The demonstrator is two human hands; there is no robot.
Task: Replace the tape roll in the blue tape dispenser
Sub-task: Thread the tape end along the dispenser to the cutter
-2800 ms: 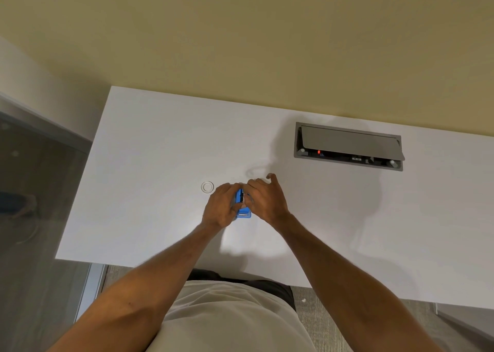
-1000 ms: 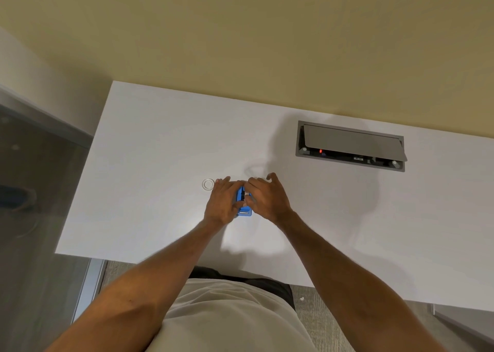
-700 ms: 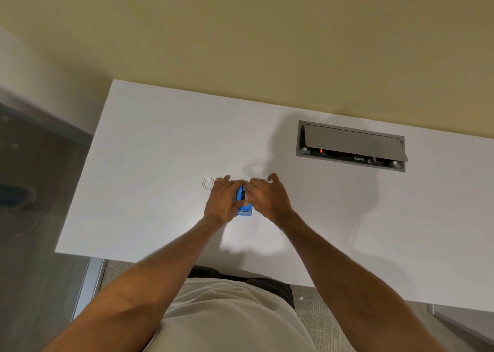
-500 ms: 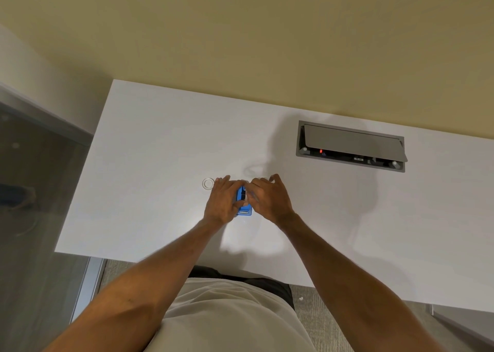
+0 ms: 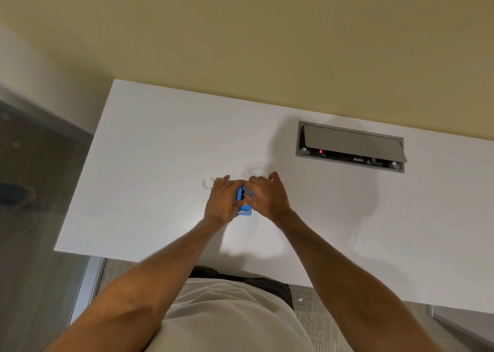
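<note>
Presently, the blue tape dispenser (image 5: 243, 205) is held on the white table (image 5: 149, 151), clasped between the left hand (image 5: 222, 201) and the right hand (image 5: 267, 196), fingers curled closed around it. A clear tape roll (image 5: 208, 183) lies just beside the left fingertips.

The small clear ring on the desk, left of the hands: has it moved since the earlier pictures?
No. The clear ring lies at the same spot relative to the grey cable box; only the left hand now reaches it.
</note>
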